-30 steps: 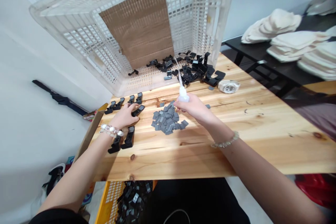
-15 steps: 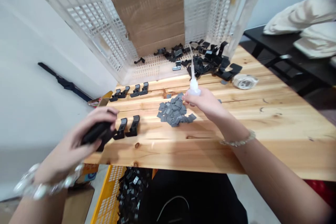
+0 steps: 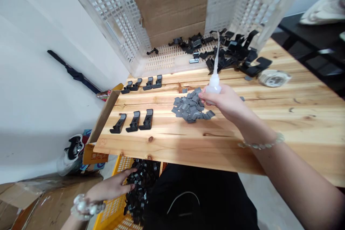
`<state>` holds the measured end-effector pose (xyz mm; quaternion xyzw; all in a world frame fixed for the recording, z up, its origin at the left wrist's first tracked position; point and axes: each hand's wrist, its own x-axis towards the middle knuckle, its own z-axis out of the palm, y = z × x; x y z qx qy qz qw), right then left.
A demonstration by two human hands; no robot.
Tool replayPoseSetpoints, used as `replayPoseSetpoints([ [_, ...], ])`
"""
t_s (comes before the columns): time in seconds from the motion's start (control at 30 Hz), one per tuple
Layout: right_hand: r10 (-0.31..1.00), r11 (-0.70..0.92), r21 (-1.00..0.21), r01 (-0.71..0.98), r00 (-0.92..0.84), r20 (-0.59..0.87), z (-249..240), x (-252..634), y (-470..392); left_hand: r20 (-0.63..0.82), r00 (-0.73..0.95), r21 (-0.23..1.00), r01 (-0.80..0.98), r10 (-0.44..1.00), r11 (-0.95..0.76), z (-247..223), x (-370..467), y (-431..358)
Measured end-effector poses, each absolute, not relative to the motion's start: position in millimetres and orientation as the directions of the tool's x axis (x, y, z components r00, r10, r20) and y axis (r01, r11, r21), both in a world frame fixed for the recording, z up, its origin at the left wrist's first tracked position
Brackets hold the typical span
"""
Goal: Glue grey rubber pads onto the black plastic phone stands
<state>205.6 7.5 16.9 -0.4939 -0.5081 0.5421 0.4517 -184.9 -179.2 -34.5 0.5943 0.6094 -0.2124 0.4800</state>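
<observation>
My right hand (image 3: 229,104) is closed around a small white squeeze bottle (image 3: 214,82) with a long thin nozzle, held upright. Just left of it lies a pile of small grey pads (image 3: 190,106). Over the yellow basket (image 3: 109,210) below the table edge, my left hand (image 3: 118,184) is open, thumb and fingers apart, its fingertips at a heap of small black parts (image 3: 141,187). On the table's left side stand black plastic brackets: three in a front row (image 3: 133,121) and several in a back row (image 3: 147,83).
A white plastic crate (image 3: 167,65) lies on its side at the back, with cardboard (image 3: 169,3) inside and black pieces (image 3: 229,52) spilling out. A roll of tape (image 3: 274,78) sits on the right of the wooden table (image 3: 304,143). Cardboard boxes (image 3: 56,201) stand lower left.
My left hand has let go of a black bracket, which now stands at the left end of the front row, and has moved down to the basket. My right hand still holds the bottle.
</observation>
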Motion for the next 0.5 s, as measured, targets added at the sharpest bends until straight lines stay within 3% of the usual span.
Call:
replayPoseSetpoints([
  [0.07,0.992,-0.079,-0.997,0.02,-0.093,-0.08,16,207,8,-0.793,0.429,0.568,0.778,0.434,0.269,11,-175,-156],
  [0.13,0.993,-0.076,-0.997,0.026,-0.086,-0.078,15,208,10,-0.708,0.519,0.674,0.7,0.479,0.238,52,-168,-125],
  [0.17,0.994,-0.077,-0.997,0.02,-0.081,-0.079,14,209,11,-0.653,0.496,0.689,0.704,0.573,0.175,67,-167,-107],
  [0.27,0.995,-0.081,-0.997,0.004,-0.057,-0.082,10,212,15,-0.287,0.17,0.516,0.856,0.943,0.003,80,-171,-38],
  [0.37,0.996,-0.085,-0.996,0.012,-0.031,-0.085,7,213,18,-0.051,0.013,0.396,0.918,0.999,0.009,61,-179,39],
  [0.5,0.995,-0.094,-0.996,-0.003,-0.022,-0.094,4,215,21,0.023,-0.043,0.264,0.964,0.999,0.036,33,-178,114],
])
